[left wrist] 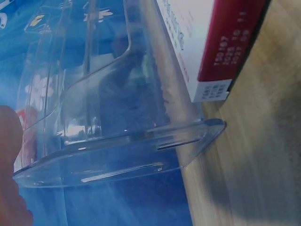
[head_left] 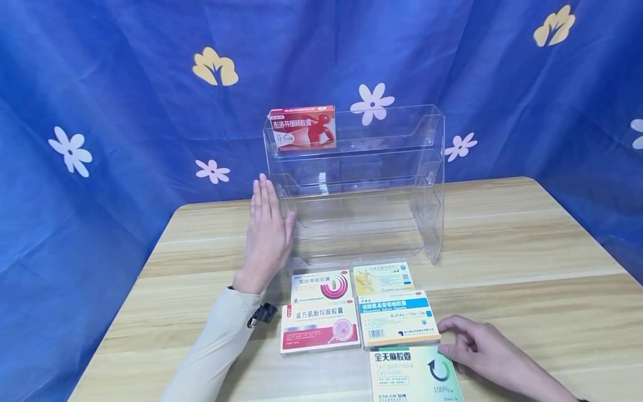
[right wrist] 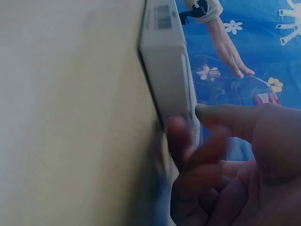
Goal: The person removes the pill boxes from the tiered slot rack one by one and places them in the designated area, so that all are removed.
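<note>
My left hand (head_left: 268, 234) lies with straight fingers along the left side of a clear plastic tiered rack (head_left: 359, 215). A red-and-white medicine box (head_left: 303, 129) stands at the left of its top tier. My right hand (head_left: 484, 352) has bent fingers by the corner of a green-and-white medicine box (head_left: 402, 385). Its thumb is at that corner, and its index finger is near the right edge of a blue-and-white medicine box (head_left: 397, 321). Thumb and index finger stand apart in the head view. Blur in the right wrist view hides the exact contact.
In front of the rack lie a white box with pink rings (head_left: 320, 287), a red-and-white capsule box (head_left: 320, 329) and a yellow-and-white box (head_left: 383, 278). Beneath them is a wooden table (head_left: 201, 245). A blue flowered curtain (head_left: 150, 111) hangs behind.
</note>
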Demonstrator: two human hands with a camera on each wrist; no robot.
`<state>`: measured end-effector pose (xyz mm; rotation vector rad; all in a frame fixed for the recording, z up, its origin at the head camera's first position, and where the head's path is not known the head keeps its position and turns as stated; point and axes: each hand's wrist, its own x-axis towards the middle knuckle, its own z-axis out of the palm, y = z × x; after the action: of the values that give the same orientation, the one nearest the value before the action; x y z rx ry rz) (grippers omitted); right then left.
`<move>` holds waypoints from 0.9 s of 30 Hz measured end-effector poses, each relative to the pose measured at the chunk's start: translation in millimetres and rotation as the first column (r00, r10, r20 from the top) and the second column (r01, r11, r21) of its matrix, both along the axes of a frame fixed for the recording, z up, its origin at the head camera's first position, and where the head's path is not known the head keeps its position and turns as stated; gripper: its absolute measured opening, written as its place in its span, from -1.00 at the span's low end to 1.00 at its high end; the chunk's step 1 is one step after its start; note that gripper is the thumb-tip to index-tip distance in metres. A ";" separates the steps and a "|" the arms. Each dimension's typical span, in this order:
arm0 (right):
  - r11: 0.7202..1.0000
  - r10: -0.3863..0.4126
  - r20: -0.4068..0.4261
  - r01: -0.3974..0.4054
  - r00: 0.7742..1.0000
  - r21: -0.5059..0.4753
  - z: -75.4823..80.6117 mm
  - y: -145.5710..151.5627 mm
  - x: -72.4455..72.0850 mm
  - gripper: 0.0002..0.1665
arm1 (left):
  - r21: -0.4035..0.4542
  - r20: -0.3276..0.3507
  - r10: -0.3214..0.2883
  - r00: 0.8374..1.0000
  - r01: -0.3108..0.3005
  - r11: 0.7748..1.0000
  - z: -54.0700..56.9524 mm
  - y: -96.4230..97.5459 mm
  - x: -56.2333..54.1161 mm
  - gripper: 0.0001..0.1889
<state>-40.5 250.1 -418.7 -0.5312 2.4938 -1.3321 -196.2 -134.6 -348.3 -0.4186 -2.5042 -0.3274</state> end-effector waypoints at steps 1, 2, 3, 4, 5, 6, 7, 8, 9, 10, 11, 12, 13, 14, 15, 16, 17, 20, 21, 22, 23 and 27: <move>1.000 0.004 -0.015 -0.004 1.000 0.015 3.4 0.2 -2.2 -0.58 | -0.012 0.001 0.005 1.000 -0.005 1.000 -0.8 0.0 -0.4 -0.25; 0.999 0.006 -0.030 -0.005 1.000 0.031 7.8 0.0 -4.5 -0.58 | -0.023 0.000 0.009 1.000 -0.009 1.000 -1.4 0.1 -0.6 -0.24; 0.999 0.008 -0.049 -0.006 0.999 0.042 13.0 -0.7 -7.6 -0.58 | -0.036 -0.004 0.013 1.000 -0.013 0.999 -2.3 0.0 -0.8 -0.23; 0.999 0.014 -0.074 -0.011 0.997 0.042 18.9 -1.8 -11.6 -0.58 | -0.049 -0.010 0.017 1.000 -0.017 0.999 -3.2 -0.2 -1.0 -0.23; 0.999 0.018 -0.116 -0.012 0.993 0.047 25.2 -3.8 -16.2 -0.59 | -0.058 -0.018 0.019 1.000 -0.020 0.998 -4.1 -0.6 -1.3 -0.23; 0.998 0.023 -0.158 -0.014 0.987 0.053 32.3 -6.3 -21.6 -0.61 | -0.059 -0.026 0.018 1.000 -0.019 0.998 -4.5 -0.8 -1.5 -0.23; 0.998 0.023 -0.199 -0.012 0.980 0.056 39.8 -9.6 -27.9 -0.62 | -0.063 -0.037 0.018 0.999 -0.021 0.998 -4.9 -1.1 -1.6 -0.23; 0.998 0.022 -0.242 -0.008 0.970 0.060 47.7 -13.1 -34.9 -0.63 | -0.066 -0.049 0.017 0.999 -0.021 0.998 -5.2 -1.4 -2.0 -0.24; 0.998 0.017 -0.272 0.001 0.962 0.065 56.5 -16.9 -42.4 -0.63 | -0.067 -0.058 0.017 0.998 -0.021 0.998 -5.7 -1.8 -2.7 -0.24; 0.998 0.015 -0.295 0.005 0.955 0.066 65.3 -20.9 -50.8 -0.63 | -0.066 -0.065 0.016 0.998 -0.021 0.998 -5.8 -2.0 -3.4 -0.25; 0.997 0.007 -0.299 0.015 0.954 0.072 74.7 -24.9 -59.4 -0.63 | -0.060 -0.070 0.014 0.997 -0.019 0.998 -5.8 -2.1 -3.8 -0.25; 0.997 0.000 -0.292 0.022 0.956 0.071 84.8 -29.0 -68.9 -0.63 | -0.053 -0.070 0.013 0.997 -0.016 0.998 -5.7 -2.1 -4.0 -0.25; 0.998 -0.005 -0.285 0.023 0.958 0.058 94.2 -33.1 -78.8 -0.62 | -0.044 -0.067 0.011 0.998 -0.014 0.999 -5.7 -2.1 -3.9 -0.25; 0.998 -0.014 -0.282 0.031 0.959 0.057 103.8 -37.4 -88.9 -0.63 | -0.032 -0.063 0.008 0.998 -0.010 0.999 -5.6 -2.0 -3.6 -0.26; 0.998 -0.021 -0.281 0.037 0.959 0.051 113.3 -42.3 -99.4 -0.63 | -0.023 -0.059 0.009 0.998 -0.010 1.000 -5.7 -1.9 -3.4 -0.25; 0.998 -0.027 -0.285 0.040 0.958 0.041 122.2 -47.3 -109.8 -0.64 | -0.014 -0.054 0.007 0.998 -0.008 1.000 -5.5 -1.7 -2.7 -0.25; 0.998 -0.035 -0.296 0.046 0.955 0.031 130.9 -52.9 -120.1 -0.65 | -0.006 -0.052 0.005 0.999 -0.005 1.000 -5.5 -1.5 -2.1 -0.25; 0.996 -0.079 -0.358 0.086 0.931 0.003 155.4 -74.4 -147.9 -0.69 | 0.004 -0.056 0.006 0.998 -0.006 1.000 -5.3 -0.4 -1.0 -0.25; 0.995 -0.097 -0.378 0.102 0.921 -0.007 163.0 -82.5 -155.9 -0.70 | 0.002 -0.063 0.007 0.998 -0.007 1.000 -5.0 0.2 -1.0 -0.25; 0.993 -0.116 -0.392 0.121 0.913 -0.012 170.3 -90.4 -162.8 -0.70 | 0.004 -0.069 0.005 0.998 -0.004 1.000 -4.5 1.3 -0.8 -0.25; 0.990 -0.134 -0.415 0.137 0.900 -0.022 176.8 -98.2 -169.5 -0.70 | 0.006 -0.075 0.002 0.997 -0.002 1.000 -4.1 2.4 -0.9 -0.24; 0.977 -0.204 -0.488 0.205 0.849 -0.052 197.6 -127.0 -193.9 -0.65 | 0.019 -0.103 -0.003 0.995 0.005 1.000 -4.7 5.6 -1.7 -0.20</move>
<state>-234.5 123.1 -221.1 -0.6940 3.0393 -1.4098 -197.9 -129.0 -353.0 -0.4228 -2.3983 -0.3229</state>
